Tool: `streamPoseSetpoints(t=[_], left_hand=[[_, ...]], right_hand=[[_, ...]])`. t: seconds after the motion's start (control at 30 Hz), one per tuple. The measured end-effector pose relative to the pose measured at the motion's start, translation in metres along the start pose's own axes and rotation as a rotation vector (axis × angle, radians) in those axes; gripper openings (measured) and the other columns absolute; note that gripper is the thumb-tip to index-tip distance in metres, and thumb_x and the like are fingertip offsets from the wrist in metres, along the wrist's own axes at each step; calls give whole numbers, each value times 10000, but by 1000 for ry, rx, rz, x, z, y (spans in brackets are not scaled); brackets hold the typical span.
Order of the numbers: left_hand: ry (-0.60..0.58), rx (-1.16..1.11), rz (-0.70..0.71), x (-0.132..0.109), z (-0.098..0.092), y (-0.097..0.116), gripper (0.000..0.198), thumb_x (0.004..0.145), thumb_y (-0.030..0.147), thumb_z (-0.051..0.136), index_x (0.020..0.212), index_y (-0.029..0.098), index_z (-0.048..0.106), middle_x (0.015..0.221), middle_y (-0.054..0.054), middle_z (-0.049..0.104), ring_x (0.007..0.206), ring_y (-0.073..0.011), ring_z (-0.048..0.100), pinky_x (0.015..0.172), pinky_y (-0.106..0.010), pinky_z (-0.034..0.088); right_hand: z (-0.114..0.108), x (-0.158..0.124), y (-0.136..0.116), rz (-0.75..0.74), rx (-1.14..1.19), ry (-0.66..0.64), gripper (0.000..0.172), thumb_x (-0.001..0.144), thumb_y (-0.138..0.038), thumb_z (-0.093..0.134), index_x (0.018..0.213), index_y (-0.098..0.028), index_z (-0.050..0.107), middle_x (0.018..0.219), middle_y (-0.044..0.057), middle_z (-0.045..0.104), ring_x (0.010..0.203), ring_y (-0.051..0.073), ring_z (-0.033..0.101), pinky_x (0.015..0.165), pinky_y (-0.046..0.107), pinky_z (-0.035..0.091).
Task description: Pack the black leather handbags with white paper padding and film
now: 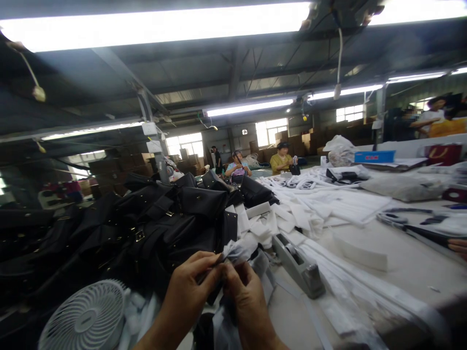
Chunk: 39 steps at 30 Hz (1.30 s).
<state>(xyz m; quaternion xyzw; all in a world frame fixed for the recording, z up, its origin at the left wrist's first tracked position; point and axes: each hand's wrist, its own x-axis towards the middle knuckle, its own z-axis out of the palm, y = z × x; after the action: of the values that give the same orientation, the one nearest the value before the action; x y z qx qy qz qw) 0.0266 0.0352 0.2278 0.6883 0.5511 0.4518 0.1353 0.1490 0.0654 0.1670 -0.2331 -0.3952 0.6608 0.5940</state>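
Both of my hands are raised close together near the bottom centre. My left hand (188,291) pinches a crumpled piece of white paper (236,252) together with a dark strap-like part beneath it. My right hand (246,301) has its fingers curled onto the same white paper from the right side. A heap of black leather bags (156,223) with metal buckles lies just behind and to the left of my hands. What hangs below my hands is partly hidden by them.
A grey tape dispenser (299,265) stands right of my hands on the white table (401,262). A white fan (85,318) sits at lower left. White paper pieces (328,204) cover the table's middle, scissors (412,221) lie right. Other people sit far back.
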Motion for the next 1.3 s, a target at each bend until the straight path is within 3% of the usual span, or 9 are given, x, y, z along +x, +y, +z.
streamPoseSetpoints(t=[0.2, 0.4, 0.57, 0.7, 0.87, 1.0, 1.17, 1.3], left_hand=[[87, 65, 15, -4, -2, 0, 129, 852, 332, 667, 916, 292, 772, 913, -26, 725, 866, -210, 687, 772, -279, 528], [167, 255, 43, -14, 4, 9, 144, 840, 323, 664, 934, 348, 770, 959, -6, 747, 872, -230, 693, 757, -293, 520], [256, 525, 268, -26, 15, 4, 290, 862, 263, 625, 1128, 318, 727, 1081, -11, 752, 970, -224, 697, 885, -284, 518], [252, 775, 458, -31, 17, 1, 359, 887, 201, 557, 1226, 215, 675, 1171, -51, 727, 1041, -222, 687, 957, -281, 501], [242, 917, 518, -36, 17, 3, 395, 895, 204, 533, 1276, 164, 632, 1219, -92, 702, 1070, -245, 680, 963, -300, 505], [207, 749, 410, -36, 14, 6, 376, 906, 239, 543, 1262, 186, 650, 1236, -86, 693, 1096, -229, 666, 973, -272, 495], [-12, 193, 5, -18, -3, 9, 316, 896, 430, 589, 1160, 291, 694, 1221, -35, 688, 1137, -235, 634, 969, -306, 499], [-194, -44, -231, 2, -12, 5, 421, 807, 500, 682, 1144, 248, 672, 1196, -54, 703, 1136, -272, 632, 996, -379, 475]], right_hand=[[-1, -4, -1, 80, 93, -75, 400, 802, -486, 732, 1037, -165, 693, 927, 63, 665, 882, 206, 619, 774, 292, 527], [3, -5, 2, 71, 164, -78, 361, 788, -461, 753, 996, -170, 705, 944, 62, 692, 902, 213, 645, 782, 291, 537], [6, -6, 3, 65, 262, -107, 321, 809, -405, 748, 1042, -189, 700, 1035, 66, 703, 933, 208, 656, 814, 294, 530], [5, -6, 5, 83, 265, -108, 264, 840, -375, 729, 1014, -178, 701, 957, 45, 698, 896, 171, 653, 826, 265, 515], [3, -6, 4, 121, 273, -122, 291, 833, -426, 727, 948, -159, 708, 900, 55, 703, 823, 166, 656, 785, 273, 522], [1, -8, -4, 115, 230, -122, 302, 773, -390, 791, 952, -154, 734, 929, 66, 714, 871, 184, 656, 805, 274, 519], [-4, -9, -14, 210, 227, -100, 354, 742, -400, 812, 1004, -167, 762, 988, 68, 732, 928, 185, 659, 851, 256, 507], [-7, -9, -18, 237, 250, -157, 425, 735, -406, 816, 1083, -172, 749, 993, 74, 742, 942, 204, 676, 891, 295, 504]])
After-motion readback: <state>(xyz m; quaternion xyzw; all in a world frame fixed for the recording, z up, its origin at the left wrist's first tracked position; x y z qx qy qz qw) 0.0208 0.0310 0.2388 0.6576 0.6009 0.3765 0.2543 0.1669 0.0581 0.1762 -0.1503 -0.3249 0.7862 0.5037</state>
